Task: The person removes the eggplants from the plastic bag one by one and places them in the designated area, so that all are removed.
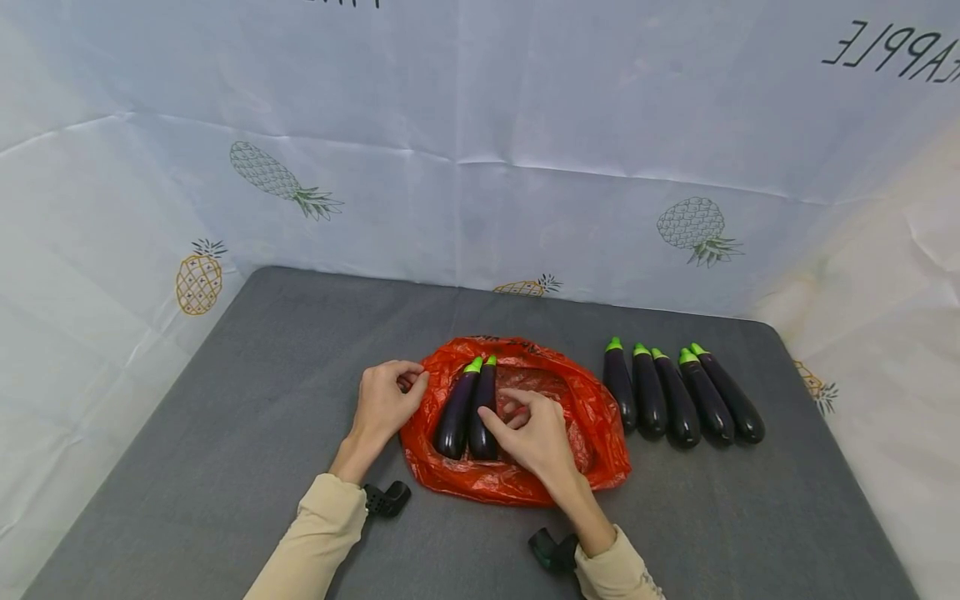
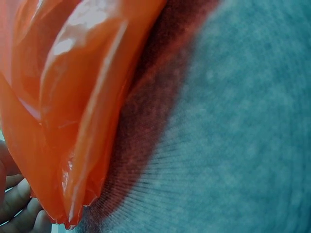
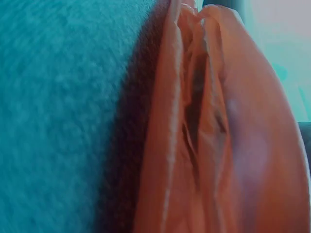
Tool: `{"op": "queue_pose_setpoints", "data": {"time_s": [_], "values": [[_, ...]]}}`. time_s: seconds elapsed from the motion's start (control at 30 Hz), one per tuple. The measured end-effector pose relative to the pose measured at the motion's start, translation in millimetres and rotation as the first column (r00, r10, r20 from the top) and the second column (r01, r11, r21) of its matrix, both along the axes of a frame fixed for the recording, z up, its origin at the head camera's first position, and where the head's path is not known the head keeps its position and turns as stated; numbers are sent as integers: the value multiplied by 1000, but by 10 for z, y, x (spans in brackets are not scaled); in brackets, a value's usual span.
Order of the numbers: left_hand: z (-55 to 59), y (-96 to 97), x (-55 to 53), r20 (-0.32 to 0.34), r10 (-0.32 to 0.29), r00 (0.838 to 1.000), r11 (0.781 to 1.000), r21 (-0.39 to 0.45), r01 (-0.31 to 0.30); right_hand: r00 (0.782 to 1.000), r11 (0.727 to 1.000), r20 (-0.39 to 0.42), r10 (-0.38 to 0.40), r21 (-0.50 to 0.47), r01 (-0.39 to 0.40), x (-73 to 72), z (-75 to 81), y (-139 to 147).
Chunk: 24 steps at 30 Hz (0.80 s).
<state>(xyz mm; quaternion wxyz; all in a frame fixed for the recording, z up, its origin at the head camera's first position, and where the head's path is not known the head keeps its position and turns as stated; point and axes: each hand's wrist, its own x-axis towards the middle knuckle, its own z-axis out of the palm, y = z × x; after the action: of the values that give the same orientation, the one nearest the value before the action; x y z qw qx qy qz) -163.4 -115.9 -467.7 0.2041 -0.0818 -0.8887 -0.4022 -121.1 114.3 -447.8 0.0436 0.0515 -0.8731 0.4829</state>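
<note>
A red plastic bag (image 1: 517,492) lies spread on the table with its mouth facing up. Two dark purple eggplants with green tops, the left eggplant (image 1: 456,417) and the right eggplant (image 1: 483,421), lie side by side inside it. My left hand (image 1: 385,400) pinches the bag's left rim between thumb and fingers; in the left wrist view its fingertips (image 2: 22,201) show beside the orange-looking plastic. Over the bag's middle, my right hand (image 1: 536,433) has its fingers spread and loosely bent, with the thumb tip right at the right eggplant. The right wrist view shows only bag folds (image 3: 214,121) and table.
Several more eggplants (image 1: 678,404) lie in a row on the grey table (image 1: 285,375), just right of the bag. A pineapple-printed white cloth (image 1: 450,208) hangs behind the table and at its sides. Black wrist devices (image 1: 387,498) sit at both sleeves.
</note>
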Motion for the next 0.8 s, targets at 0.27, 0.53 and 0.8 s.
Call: {"op": "queue_pose_setpoints", "data": {"time_s": [0.27,0.53,0.8], "values": [[-5,-1,-1,7,4,1000,1000,4,-4,999,999,42,16,32,-17,6,-27,-60],[-5,-1,-2,8,4,1000,1000,2,-4,999,998,46,18,53,-21,19,-53,-89],[-5,-1,4,13,2,1000,1000,10,-3,998,999,57,1,35,-3,27,-56,-103]]}}
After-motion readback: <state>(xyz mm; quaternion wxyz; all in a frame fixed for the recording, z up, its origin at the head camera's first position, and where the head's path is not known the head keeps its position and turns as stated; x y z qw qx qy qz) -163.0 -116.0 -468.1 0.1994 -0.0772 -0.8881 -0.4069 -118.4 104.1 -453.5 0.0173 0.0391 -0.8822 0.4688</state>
